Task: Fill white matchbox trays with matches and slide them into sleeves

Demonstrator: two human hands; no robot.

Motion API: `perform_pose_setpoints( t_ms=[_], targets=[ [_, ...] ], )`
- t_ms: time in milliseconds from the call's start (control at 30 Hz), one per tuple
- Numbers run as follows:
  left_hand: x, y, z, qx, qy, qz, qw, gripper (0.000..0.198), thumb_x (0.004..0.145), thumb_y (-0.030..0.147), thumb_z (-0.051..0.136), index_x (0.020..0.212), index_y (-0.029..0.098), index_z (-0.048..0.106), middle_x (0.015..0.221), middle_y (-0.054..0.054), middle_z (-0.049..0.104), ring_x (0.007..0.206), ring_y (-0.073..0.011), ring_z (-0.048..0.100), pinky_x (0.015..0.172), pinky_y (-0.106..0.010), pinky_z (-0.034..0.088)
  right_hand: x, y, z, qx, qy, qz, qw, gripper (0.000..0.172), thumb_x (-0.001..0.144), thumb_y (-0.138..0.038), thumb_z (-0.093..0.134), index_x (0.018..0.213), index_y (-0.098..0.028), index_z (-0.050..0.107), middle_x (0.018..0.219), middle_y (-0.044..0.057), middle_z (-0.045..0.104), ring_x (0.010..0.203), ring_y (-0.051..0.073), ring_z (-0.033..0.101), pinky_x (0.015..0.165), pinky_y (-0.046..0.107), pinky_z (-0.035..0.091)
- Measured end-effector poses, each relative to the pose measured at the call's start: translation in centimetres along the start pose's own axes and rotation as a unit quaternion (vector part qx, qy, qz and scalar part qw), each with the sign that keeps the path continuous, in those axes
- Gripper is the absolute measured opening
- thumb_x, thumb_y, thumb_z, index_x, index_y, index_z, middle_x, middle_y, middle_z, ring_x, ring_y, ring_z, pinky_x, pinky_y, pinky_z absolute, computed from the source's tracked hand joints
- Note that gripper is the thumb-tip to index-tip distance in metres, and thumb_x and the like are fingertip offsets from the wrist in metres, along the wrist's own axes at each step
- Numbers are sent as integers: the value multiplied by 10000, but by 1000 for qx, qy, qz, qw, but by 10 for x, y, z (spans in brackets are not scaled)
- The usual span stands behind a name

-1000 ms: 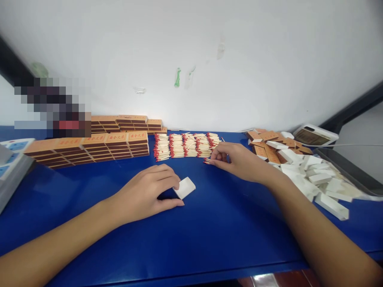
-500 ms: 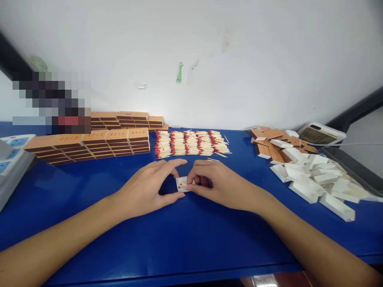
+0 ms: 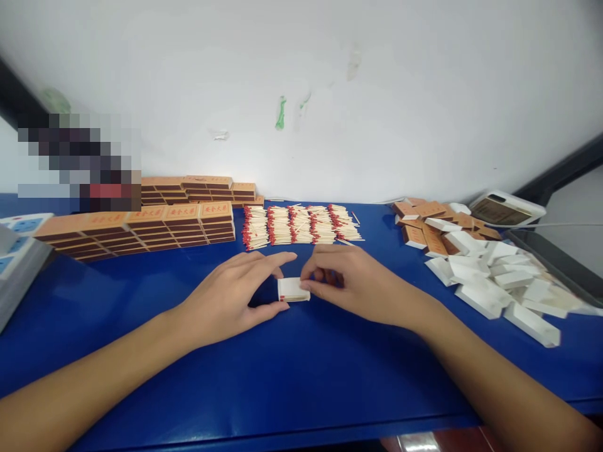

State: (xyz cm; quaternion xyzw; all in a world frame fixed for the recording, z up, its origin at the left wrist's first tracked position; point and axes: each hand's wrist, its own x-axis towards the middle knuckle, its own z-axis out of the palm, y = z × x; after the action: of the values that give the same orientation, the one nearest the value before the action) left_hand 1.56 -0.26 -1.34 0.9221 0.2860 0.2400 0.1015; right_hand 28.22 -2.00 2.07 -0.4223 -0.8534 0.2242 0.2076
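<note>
A small white matchbox tray [image 3: 291, 286] lies on the blue table between my hands. A few red-headed matches [image 3: 283, 297] rest inside along its near wall. My left hand [image 3: 240, 292] curves around the tray's left end, thumb at the near corner and a finger at the far corner. At the right end, my right hand [image 3: 332, 276] is closed, with thumb and index finger pinched together over the tray. Whether anything is between those fingertips is hidden. Beyond the hands lie several bunches of matches [image 3: 301, 225] in a row.
Stacked orange matchboxes [image 3: 181, 229] stand at the left, beside a white power strip [image 3: 28, 235]. To the right are piled orange sleeves [image 3: 431, 229] and loose white trays [image 3: 490, 285]. A phone [image 3: 506, 210] and a dark tray [image 3: 560, 267] sit behind them.
My right fingers have drawn slightly right and up, uncovering more of the tray. The matches now lie along its near wall. My left hand has barely moved.
</note>
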Motion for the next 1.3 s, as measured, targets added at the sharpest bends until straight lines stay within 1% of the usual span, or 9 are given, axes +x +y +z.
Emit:
perform_pose_setpoints(
  t_ms=[100,167,267,333,400,567,867,1200,1300],
  targets=[
    [-1,0,-1,5,5,6,1000,673,1001,373,751,1579,296,416,1220,-15,751,1178,-238,704,1071,-426,568,0,10,-14,-57,57,15,997,115,1013,-248,671,935,-202,741,823,15,685,719,152,596,667,285,425],
    [-1,1,-1,5,10,13,1000,651,1014,371,735,1579,298,420,1213,-15,750,1166,-233,706,1077,-424,564,0,20,-24,-115,77,44,989,133,1007,-255,655,914,-198,732,832,32,697,735,172,604,675,301,419],
    [-1,1,-1,8,12,17,1000,632,1023,376,722,1575,292,427,1207,-16,751,1161,-236,709,1079,-424,563,-3,36,-38,-167,41,111,979,123,972,-264,668,883,-205,729,839,43,722,746,195,628,665,311,416],
    [0,0,-1,11,6,13,1000,635,1025,404,715,1579,289,425,1204,-19,754,1174,-246,709,1079,-433,565,-4,45,-43,-174,7,149,973,128,954,-278,678,856,-212,727,832,40,737,741,201,642,655,313,423],
    [0,-1,0,11,-2,5,1000,642,1028,444,704,1583,287,423,1200,-24,757,1191,-258,709,1075,-445,569,-5,52,-45,-166,-11,166,972,151,953,-311,677,845,-216,725,829,42,750,732,203,649,643,316,435],
    [-1,-2,0,0,-20,-6,1000,634,1037,470,685,1586,289,424,1214,-35,755,1188,-262,711,1065,-458,580,-3,56,-41,-107,-27,160,981,197,980,-351,631,878,-210,724,844,54,763,734,206,662,654,331,483],
    [-1,0,-2,-8,-21,0,1000,637,1029,435,703,1586,280,436,1225,-41,755,1158,-248,713,1036,-436,592,-2,52,-38,-93,-22,150,984,191,1011,-303,593,894,-203,706,855,57,737,728,198,651,663,323,475],
    [-1,-1,-1,-8,-35,-7,999,646,1031,435,701,1594,286,422,1234,-40,748,1192,-256,704,1062,-445,579,0,57,-29,-89,-23,117,989,233,1029,-392,609,926,-196,681,887,58,715,765,193,618,692,324,449],
    [-1,-1,-1,-9,-34,-8,999,645,1034,438,695,1597,289,418,1242,-41,746,1202,-254,700,1062,-440,579,1,58,-26,-79,-30,126,988,243,1046,-390,581,923,-196,661,890,60,708,758,193,609,691,325,443]
  ],
)
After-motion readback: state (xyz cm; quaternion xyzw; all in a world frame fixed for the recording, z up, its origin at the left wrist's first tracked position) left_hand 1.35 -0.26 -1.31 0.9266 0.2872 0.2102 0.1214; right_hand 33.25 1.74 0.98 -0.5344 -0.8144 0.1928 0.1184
